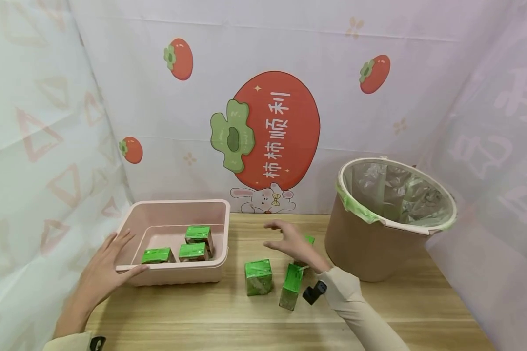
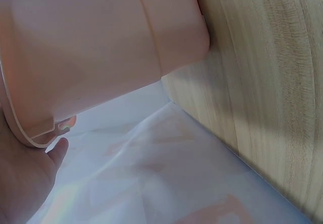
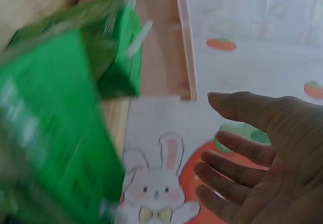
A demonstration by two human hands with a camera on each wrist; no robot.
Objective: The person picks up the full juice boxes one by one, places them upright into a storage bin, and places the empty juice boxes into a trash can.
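My left hand [image 1: 98,273] rests at the near left corner of a pink plastic bin [image 1: 167,277], fingers spread along the left rim and thumb over the front rim. Inside the bin are three small green-topped drink cartons [image 1: 193,251]. My right hand [image 1: 292,243] hovers above the table with fingers parted and nothing between them. Below and beside it stand a squarish green carton [image 1: 258,278] and a narrower green carton [image 1: 291,287]. Another green carton [image 1: 310,239] is partly hidden behind the hand. A white straw [image 3: 140,38] shows on one carton in the right wrist view.
To the right stands a brown trash bin [image 1: 360,243] with a light rim and a clear greenish liner. Printed white cloth [image 1: 193,122] closes off the back and both sides of the wooden table [image 1: 211,317].
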